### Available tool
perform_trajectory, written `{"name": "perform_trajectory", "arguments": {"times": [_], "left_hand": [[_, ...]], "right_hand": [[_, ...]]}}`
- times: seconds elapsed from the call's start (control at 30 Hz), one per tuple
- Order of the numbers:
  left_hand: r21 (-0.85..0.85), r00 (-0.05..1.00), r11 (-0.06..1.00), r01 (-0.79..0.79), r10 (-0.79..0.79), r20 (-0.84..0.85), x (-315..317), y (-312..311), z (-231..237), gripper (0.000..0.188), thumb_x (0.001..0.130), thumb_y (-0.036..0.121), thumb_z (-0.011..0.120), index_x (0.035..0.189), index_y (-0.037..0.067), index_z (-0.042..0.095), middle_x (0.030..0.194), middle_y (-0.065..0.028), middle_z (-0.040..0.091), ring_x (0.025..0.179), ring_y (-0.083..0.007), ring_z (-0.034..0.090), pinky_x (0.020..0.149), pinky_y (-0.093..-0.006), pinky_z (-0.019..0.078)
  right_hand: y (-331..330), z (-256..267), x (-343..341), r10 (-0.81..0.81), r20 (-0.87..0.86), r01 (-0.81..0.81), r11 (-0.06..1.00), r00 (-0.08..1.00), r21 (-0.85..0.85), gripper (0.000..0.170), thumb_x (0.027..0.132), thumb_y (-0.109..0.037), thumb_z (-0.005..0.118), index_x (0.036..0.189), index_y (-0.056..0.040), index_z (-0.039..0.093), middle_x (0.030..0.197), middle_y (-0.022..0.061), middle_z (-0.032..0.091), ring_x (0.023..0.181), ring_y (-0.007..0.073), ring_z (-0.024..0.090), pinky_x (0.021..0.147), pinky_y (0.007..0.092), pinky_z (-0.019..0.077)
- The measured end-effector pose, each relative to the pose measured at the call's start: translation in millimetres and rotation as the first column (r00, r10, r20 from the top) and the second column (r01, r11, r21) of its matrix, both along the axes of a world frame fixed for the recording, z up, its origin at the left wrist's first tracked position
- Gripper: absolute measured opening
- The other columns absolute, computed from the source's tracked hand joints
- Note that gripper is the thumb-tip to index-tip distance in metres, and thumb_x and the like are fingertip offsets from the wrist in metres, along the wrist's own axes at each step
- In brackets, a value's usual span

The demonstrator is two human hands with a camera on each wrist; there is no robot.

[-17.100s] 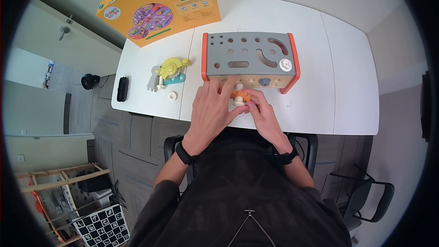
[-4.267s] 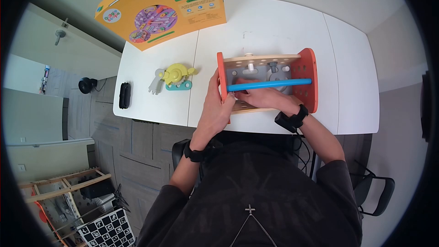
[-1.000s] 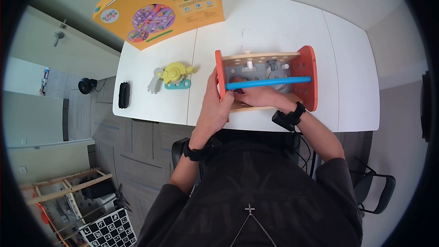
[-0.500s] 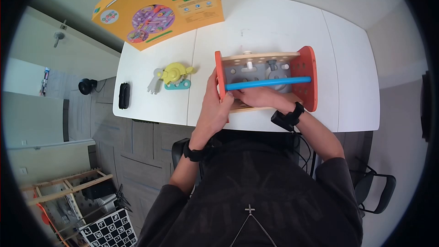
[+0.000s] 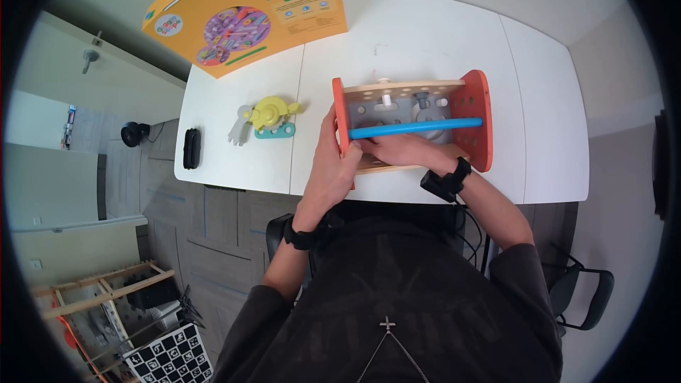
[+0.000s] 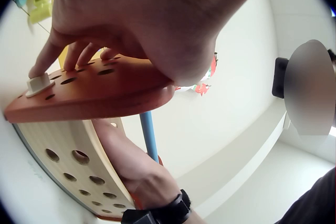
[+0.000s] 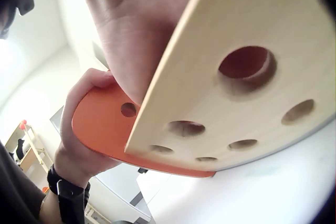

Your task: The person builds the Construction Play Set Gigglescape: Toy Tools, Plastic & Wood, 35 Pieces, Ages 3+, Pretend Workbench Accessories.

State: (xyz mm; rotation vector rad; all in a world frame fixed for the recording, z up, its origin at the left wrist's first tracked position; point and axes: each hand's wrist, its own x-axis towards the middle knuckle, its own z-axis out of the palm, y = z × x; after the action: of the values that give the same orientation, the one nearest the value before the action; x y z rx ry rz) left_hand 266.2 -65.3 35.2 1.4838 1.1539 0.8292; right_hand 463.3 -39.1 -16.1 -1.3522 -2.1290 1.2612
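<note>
A toy workbench lies with its open underside up, a blue rod crossing it between red side panels. My left hand grips the left red panel, thumb over the edge. On that panel's outer face, one left fingertip touches a white bolt head. My right hand reaches inside under the rod, close behind the same panel. Its fingertips are hidden, so I cannot tell what they hold. A white bolt and a grey bolt poke through inside.
Left of the workbench lie a yellow toy piece, a grey saw-like part and a teal holed strip. A black case sits near the left edge. The orange play-set box stands at the back left.
Since the earliest frame, the workbench has been turned underside up. Both hands have moved from an orange piece on a white bolt to its left panel. Over the last second they barely move.
</note>
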Motion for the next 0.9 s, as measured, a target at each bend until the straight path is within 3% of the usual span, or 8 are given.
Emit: {"name": "perform_trajectory", "arguments": {"times": [0.07,0.1,0.2,0.37,0.6,0.73,0.8,0.9], "left_hand": [[-0.033,1.0,0.999,0.004,-0.004,0.001,1,0,3,0.074,0.097,0.015,0.054,0.164,-0.002,0.028,0.147,-0.0236,0.048,0.132,-0.0324,0.051,0.111,-0.0417,0.0443],[0.018,0.999,1.0,0.003,-0.002,-0.032,0,0,-2,0.069,0.099,0.016,0.053,0.162,-0.001,0.03,0.135,-0.0191,0.054,0.117,-0.0261,0.055,0.101,-0.0385,0.0484],[0.057,0.998,0.998,0.0,0.003,-0.066,-3,0,-8,0.064,0.102,0.018,0.051,0.161,0.0,0.033,0.123,-0.0145,0.059,0.102,-0.0196,0.059,0.091,-0.0352,0.0524],[-0.065,0.999,0.998,0.014,-0.012,0.036,1,0,8,0.078,0.094,0.013,0.055,0.165,-0.004,0.026,0.159,-0.0276,0.044,0.147,-0.0382,0.048,0.121,-0.0447,0.0404],[-0.024,1.0,1.0,0.017,-0.017,0.006,0,1,3,0.078,0.094,0.013,0.055,0.165,-0.005,0.026,0.159,-0.0284,0.044,0.146,-0.0385,0.049,0.121,-0.0447,0.0402],[-0.046,1.0,0.999,0.02,-0.019,0.025,0,0,8,0.078,0.094,0.013,0.055,0.165,-0.004,0.026,0.159,-0.0284,0.043,0.146,-0.0385,0.049,0.121,-0.0447,0.0404],[0.031,0.999,0.999,0.011,-0.01,-0.041,-1,0,-1,0.068,0.101,0.018,0.053,0.162,-0.002,0.03,0.14,-0.0206,0.054,0.121,-0.0274,0.056,0.105,-0.0391,0.048],[0.081,0.998,0.997,0.006,-0.001,-0.055,-1,0,-7,0.064,0.103,0.02,0.051,0.161,0.0,0.032,0.13,-0.0164,0.059,0.108,-0.0216,0.059,0.096,-0.0361,0.052]], "right_hand": [[-1,17,-2,-0.026,0.055,0.029,0.999,0.998,-0.044,0.045,0.112,-0.044,0.052,0.129,-0.0049,0.067,0.118,0.0232,0.075,0.113,0.0405,0.07,0.095,0.0488,0.0543],[-1,23,-3,-0.036,0.082,0.041,0.997,0.996,-0.064,0.045,0.112,-0.044,0.053,0.128,-0.0046,0.066,0.118,0.023,0.075,0.113,0.0405,0.07,0.095,0.0488,0.0543],[0,22,-5,-0.106,0.14,0.123,0.985,0.984,-0.12,0.043,0.112,-0.042,0.055,0.13,-0.0052,0.068,0.119,0.0213,0.075,0.114,0.0399,0.071,0.096,0.0485,0.0544],[-1,14,1,-0.007,0.001,0.007,0.999,1.0,-0.043,0.038,0.109,-0.037,0.06,0.129,-0.0046,0.066,0.117,0.0208,0.075,0.113,0.0384,0.071,0.094,0.0472,0.055],[-2,27,-5,-0.063,0.113,0.076,0.99,0.992,-0.117,0.037,0.109,-0.034,0.06,0.134,-0.0066,0.067,0.119,0.0199,0.075,0.113,0.0387,0.071,0.095,0.047,0.0553],[-1,13,0,0.009,0.052,-0.008,1.0,0.999,-0.028,0.037,0.11,-0.035,0.058,0.133,-0.0068,0.067,0.118,0.0205,0.075,0.112,0.0393,0.071,0.095,0.0484,0.0555],[2,6,0,0.012,0.113,-0.014,1.0,0.994,0.014,0.037,0.109,-0.035,0.059,0.133,-0.0069,0.066,0.117,0.0206,0.075,0.113,0.0392,0.071,0.095,0.0489,0.0554],[-2,13,-3,-0.026,0.09,0.026,1.0,0.996,-0.008,0.036,0.109,-0.033,0.059,0.133,-0.0071,0.067,0.118,0.0198,0.075,0.113,0.0388,0.071,0.094,0.0486,0.0554]]}}
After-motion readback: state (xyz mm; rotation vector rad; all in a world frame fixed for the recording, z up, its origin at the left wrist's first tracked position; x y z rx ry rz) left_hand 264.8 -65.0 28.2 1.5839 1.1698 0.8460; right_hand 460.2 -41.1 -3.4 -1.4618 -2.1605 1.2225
